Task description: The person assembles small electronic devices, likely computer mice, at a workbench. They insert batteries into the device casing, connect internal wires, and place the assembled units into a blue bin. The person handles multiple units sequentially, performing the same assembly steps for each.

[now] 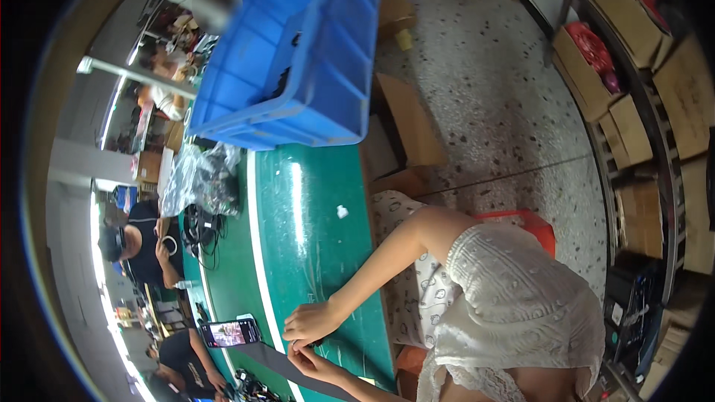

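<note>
My right hand [313, 323] is bent over the green tabletop, its fingers closed in a pinch. Just below it in the picture, my left hand [319, 364] has its fingers drawn together, and the fingertips of both hands meet. A small dark thing [319, 342] shows partly between the hands; its kind is hidden by the fingers. Past the hands, a phone [230, 333] with a lit screen stands propped on the table. A dark grey strip [287, 365] runs from near the phone to beside my left hand.
A big blue plastic bin [328, 97] rests on the green table [320, 201]. Clear plastic bags [201, 179] and black cables [201, 231] lie across from me. Two people [145, 242] sit opposite. Cardboard boxes [406, 119] stand beside the table, and shelves [648, 126] hold more.
</note>
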### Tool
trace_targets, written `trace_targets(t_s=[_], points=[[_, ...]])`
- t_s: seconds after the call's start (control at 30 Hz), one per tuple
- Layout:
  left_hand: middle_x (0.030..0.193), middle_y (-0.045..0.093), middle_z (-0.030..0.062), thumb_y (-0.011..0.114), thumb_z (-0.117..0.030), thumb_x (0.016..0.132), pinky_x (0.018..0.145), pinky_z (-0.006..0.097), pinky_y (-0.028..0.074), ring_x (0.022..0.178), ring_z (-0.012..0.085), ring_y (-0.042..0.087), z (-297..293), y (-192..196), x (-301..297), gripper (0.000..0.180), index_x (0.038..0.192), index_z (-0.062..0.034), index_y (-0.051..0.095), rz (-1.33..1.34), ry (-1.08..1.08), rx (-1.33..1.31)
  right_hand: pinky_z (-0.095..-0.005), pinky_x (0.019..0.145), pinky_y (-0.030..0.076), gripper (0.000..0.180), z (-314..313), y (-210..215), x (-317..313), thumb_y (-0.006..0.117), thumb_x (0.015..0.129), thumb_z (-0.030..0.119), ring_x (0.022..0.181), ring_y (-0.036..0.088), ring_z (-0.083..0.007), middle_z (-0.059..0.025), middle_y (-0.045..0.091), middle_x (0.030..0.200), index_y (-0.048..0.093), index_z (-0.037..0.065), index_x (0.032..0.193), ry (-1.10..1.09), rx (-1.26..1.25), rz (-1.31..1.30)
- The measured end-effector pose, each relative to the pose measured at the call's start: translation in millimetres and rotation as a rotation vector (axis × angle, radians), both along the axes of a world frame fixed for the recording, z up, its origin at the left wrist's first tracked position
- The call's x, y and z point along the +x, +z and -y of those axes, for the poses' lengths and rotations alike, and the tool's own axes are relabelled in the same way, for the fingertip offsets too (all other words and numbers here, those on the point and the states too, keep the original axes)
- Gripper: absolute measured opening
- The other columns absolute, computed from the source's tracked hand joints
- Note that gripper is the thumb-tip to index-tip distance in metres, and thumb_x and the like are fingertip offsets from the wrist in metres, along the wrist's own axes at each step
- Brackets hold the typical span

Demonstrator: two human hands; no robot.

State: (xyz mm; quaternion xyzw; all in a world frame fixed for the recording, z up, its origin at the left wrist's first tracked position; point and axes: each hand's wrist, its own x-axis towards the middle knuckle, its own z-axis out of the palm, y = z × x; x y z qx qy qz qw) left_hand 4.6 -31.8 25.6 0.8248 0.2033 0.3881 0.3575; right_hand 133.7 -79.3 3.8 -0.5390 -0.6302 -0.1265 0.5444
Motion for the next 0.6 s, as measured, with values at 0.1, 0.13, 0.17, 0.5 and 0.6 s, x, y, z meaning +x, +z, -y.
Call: trace_targets(t_s=[0.1, 0.13, 0.17, 0.5, 0.6], points=[[0.092, 0.056, 0.0066, 0.044, -0.017, 0.093, 0.07, 0.024, 0.041, 0.086, 0.0127, 0.051, 20, 11, -11, 0.025, 0.108, 0.0014, 0.05, -0.057, -0.001, 0.01, -0.0325, 0.056, 0.044, 0.03, 21, 0, -17, 0.053, 0.084, 0.031, 0.065, 0.051, -0.0211, -0.0055, 0.05, 0.066, 0.046, 0.004, 0.071, -0.051, 0.147, -0.084], [0.092, 0.056, 0.0063, 0.044, -0.017, 0.093, 0.07, 0.024, 0.041, 0.086, 0.0126, 0.051, 27, 14, -15, 0.025, 0.108, 0.0014, 0.051, -0.076, -0.002, 0.002, -0.0328, 0.056, 0.044, 0.03, 29, 0, -23, 0.054, 0.084, 0.03, 0.065, 0.051, -0.0213, -0.0056, 0.049, 0.066, 0.047, 0.004, 0.072, -0.05, 0.178, -0.113], [0.092, 0.056, 0.006, 0.045, -0.018, 0.093, 0.07, 0.024, 0.041, 0.085, 0.0125, 0.051, 34, 18, -20, 0.025, 0.107, 0.0014, 0.051, -0.095, -0.002, -0.005, -0.033, 0.056, 0.044, 0.029, 36, 0, -29, 0.054, 0.083, 0.03, 0.065, 0.051, -0.0215, -0.0057, 0.049, 0.066, 0.047, 0.004, 0.072, -0.048, 0.21, -0.143], [0.083, 0.051, 0.0034, 0.045, -0.017, 0.092, 0.066, 0.024, 0.038, 0.077, 0.0099, 0.046, 92, 40, -89, 0.021, 0.094, 0.003, 0.052, -0.203, 0.047, 0.173, -0.0363, 0.058, 0.044, 0.024, 89, 7, -109, 0.059, 0.078, 0.026, 0.066, 0.054, -0.0243, -0.0083, 0.05, 0.066, 0.049, 0.005, 0.073, -0.112, 0.358, -0.298], [0.081, 0.049, 0.0028, 0.045, -0.017, 0.092, 0.065, 0.024, 0.038, 0.075, 0.0097, 0.045, 100, 45, -95, 0.021, 0.092, 0.0034, 0.051, -0.289, 0.015, 0.239, -0.0345, 0.059, 0.043, 0.023, 120, 5, -106, 0.057, 0.081, 0.026, 0.07, 0.051, -0.0214, -0.0058, 0.049, 0.07, 0.05, 0.004, 0.078, -0.168, 0.361, -0.235]])
